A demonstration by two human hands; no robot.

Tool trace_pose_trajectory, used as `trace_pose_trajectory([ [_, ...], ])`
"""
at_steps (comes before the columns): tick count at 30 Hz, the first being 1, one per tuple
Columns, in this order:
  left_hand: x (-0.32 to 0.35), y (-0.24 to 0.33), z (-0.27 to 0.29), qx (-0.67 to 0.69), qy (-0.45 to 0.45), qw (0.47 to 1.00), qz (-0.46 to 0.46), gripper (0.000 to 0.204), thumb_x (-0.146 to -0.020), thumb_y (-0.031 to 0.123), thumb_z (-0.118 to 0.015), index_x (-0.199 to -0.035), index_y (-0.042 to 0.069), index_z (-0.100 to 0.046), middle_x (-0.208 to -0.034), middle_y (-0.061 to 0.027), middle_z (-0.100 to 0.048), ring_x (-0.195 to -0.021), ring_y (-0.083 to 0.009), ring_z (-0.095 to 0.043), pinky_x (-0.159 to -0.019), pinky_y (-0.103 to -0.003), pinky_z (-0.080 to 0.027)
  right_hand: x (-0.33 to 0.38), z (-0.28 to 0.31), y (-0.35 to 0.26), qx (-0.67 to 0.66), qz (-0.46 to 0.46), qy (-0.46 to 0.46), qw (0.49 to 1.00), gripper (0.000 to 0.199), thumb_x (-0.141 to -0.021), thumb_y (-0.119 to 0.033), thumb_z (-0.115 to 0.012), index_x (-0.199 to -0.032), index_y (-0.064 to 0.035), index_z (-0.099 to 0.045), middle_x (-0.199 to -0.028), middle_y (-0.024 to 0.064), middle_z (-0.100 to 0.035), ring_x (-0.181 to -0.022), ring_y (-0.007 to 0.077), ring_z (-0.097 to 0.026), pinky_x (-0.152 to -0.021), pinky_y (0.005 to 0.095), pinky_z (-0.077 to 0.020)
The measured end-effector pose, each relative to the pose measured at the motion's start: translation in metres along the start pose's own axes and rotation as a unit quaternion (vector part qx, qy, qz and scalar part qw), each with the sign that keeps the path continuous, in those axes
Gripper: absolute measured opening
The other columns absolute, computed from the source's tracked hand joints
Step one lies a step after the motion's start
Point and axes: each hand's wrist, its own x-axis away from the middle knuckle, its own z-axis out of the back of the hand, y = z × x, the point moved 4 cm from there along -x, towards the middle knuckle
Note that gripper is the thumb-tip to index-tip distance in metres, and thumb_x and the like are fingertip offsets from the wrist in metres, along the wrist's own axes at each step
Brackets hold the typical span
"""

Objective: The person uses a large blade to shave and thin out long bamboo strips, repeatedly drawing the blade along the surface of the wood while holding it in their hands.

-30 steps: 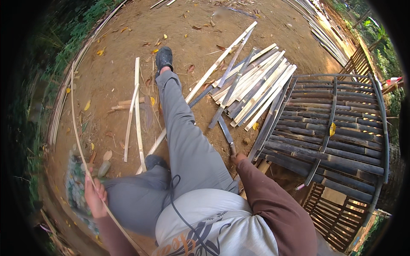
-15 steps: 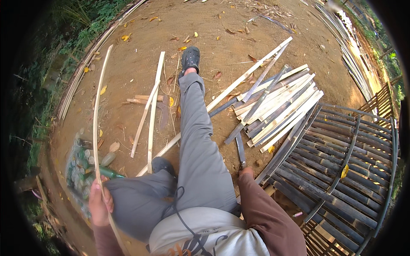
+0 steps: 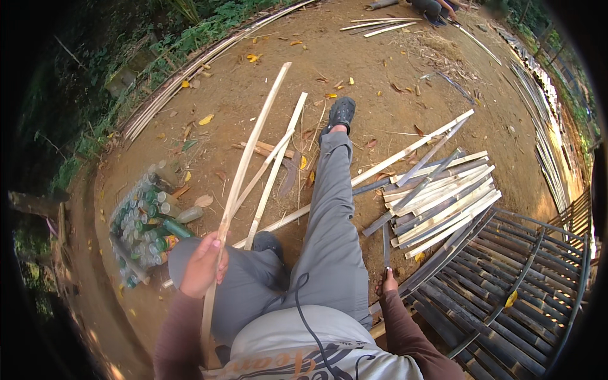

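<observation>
My left hand (image 3: 201, 265) is closed round a long pale bamboo strip (image 3: 248, 161), which slants from beside my left hip up past my bent knee. Low at my right side, my right hand (image 3: 387, 282) grips the handle of a long-bladed knife (image 3: 387, 246), its blade pointing away from me. Just beyond the blade lies a pile of split bamboo pieces (image 3: 443, 199), some pale and some dark. Two more loose strips (image 3: 277, 166) rest crossed on the ground between the held strip and my outstretched leg. A curved blade with a wooden handle (image 3: 290, 174) lies partly under them.
On my right stands a slatted bamboo bench (image 3: 500, 291). Glass bottles (image 3: 149, 218) are heaped to my left. A long pole (image 3: 411, 147) runs beneath my leg. Far off, a person (image 3: 434, 9) crouches near more strips (image 3: 380, 26). Long bamboo lengths (image 3: 548, 136) line the right edge.
The held strip has swung to the right, and my left hand has moved rightward with it. My view has shifted, bringing the far person and more bottles into sight. The knife stays in my right hand.
</observation>
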Motion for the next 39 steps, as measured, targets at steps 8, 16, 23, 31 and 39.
trace_pose_trajectory([
  [8, 0.007, -0.007, -0.011, 0.003, -0.068, 0.998, -0.017, 0.037, -0.119, 0.032, -0.039, -0.144, 0.008, -0.052, -0.074, 0.001, -0.049, -0.052, -0.0069, -0.046, -0.049, -0.023, -0.043, 0.12, -0.059, -0.095, -0.198, 0.122, -0.105, 0.967, 0.04, -0.111, -0.051, -0.052, -0.11, -0.0112, -0.058, -0.067, 0.0028, -0.05, -0.049, 0.0172, -0.047, -0.05, 0.0342, -0.0434],
  [16, 0.017, -0.015, -0.008, 0.016, -0.101, 0.994, -0.042, 0.037, -0.119, 0.032, -0.04, -0.145, 0.007, -0.049, -0.076, 0.0015, -0.05, -0.055, -0.0056, -0.047, -0.049, -0.023, -0.045, 0.224, -0.138, -0.201, 0.063, 0.422, -0.187, 0.885, 0.029, -0.106, -0.031, -0.063, -0.09, -0.0068, -0.066, -0.063, 0.0008, -0.056, -0.054, 0.0098, -0.05, -0.051, 0.0298, -0.0414],
  [23, 0.026, -0.037, -0.014, 0.036, -0.131, 0.991, -0.016, 0.04, -0.119, 0.031, -0.041, -0.15, 0.006, -0.046, -0.077, 0.002, -0.05, -0.055, -0.0063, -0.047, -0.05, -0.024, -0.045, 0.348, -0.231, -0.19, 0.318, 0.62, -0.209, 0.686, 0.026, -0.098, -0.027, -0.076, -0.097, -0.0006, -0.073, -0.075, 0.0146, -0.069, -0.064, 0.0271, -0.067, -0.06, 0.0393, -0.0493],
  [31, 0.033, -0.048, -0.016, 0.006, -0.136, 0.991, -0.012, 0.039, -0.119, 0.032, -0.041, -0.148, 0.006, -0.047, -0.076, 0.0014, -0.051, -0.053, -0.0079, -0.047, -0.049, -0.025, -0.044, 0.388, -0.256, -0.158, 0.422, 0.723, -0.225, 0.498, 0.039, -0.095, -0.044, -0.078, -0.094, -0.0062, -0.07, -0.083, 0.0136, -0.068, -0.072, 0.0399, -0.066, -0.064, 0.0463, -0.0523],
  [39, 0.043, -0.047, -0.025, -0.149, -0.06, 0.98, -0.116, 0.036, -0.116, 0.024, -0.049, -0.141, -0.002, -0.052, -0.08, -0.0099, -0.06, -0.067, -0.0194, -0.06, -0.066, -0.037, -0.05, 0.363, -0.251, -0.169, 0.474, 0.756, -0.185, 0.412, 0.043, -0.088, -0.05, -0.082, -0.094, -0.0085, -0.069, -0.082, 0.0111, -0.065, -0.069, 0.0379, -0.066, -0.062, 0.0462, -0.053],
])
